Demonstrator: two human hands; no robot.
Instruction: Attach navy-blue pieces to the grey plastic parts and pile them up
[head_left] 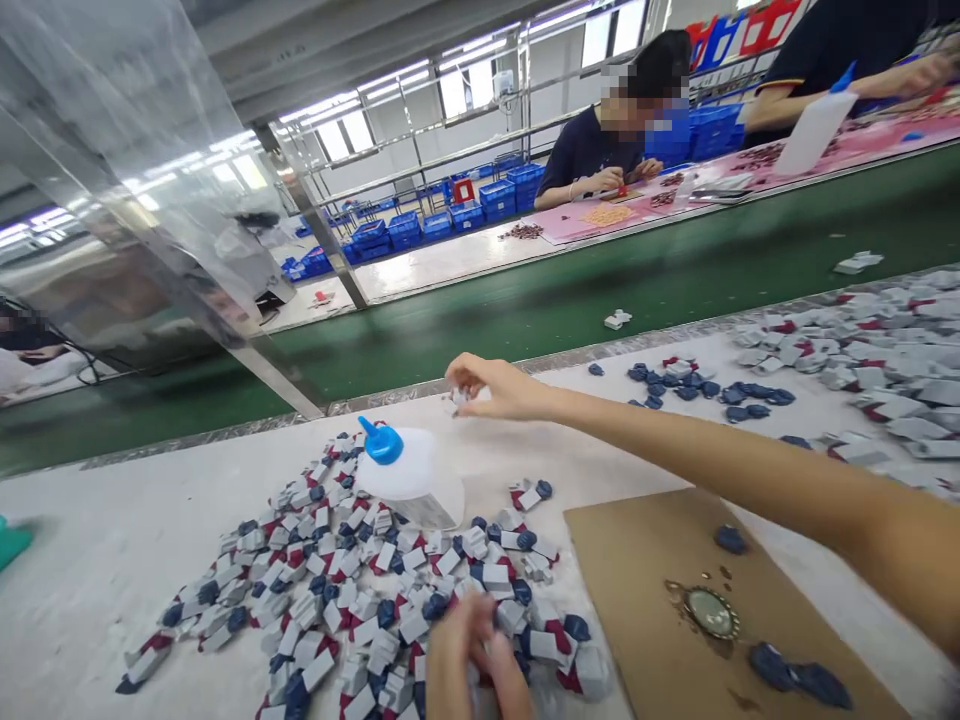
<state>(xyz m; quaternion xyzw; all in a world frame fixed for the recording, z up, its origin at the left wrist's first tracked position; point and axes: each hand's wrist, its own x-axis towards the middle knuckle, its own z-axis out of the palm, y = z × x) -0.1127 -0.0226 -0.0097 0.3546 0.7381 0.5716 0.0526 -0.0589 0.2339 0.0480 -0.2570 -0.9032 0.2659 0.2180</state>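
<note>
My right hand (491,387) reaches far forward over the white table, fingers pinched on a small white piece near the table's far edge. My left hand (474,655) is at the bottom centre, fingers curled into the near edge of a pile of small white, red and blue pieces (360,580); what it grips I cannot make out. A clear squeeze bottle with a blue nozzle (409,478) lies on its side at the back of that pile, between the two hands.
A brown cardboard sheet (645,590) lies right of the pile, with glue spots, a round lid (711,612) and dark blue caps (795,675). More pieces (862,360) are heaped far right. A green conveyor belt (525,310) runs behind the table. Other people work at a pink-topped bench (652,200) beyond it.
</note>
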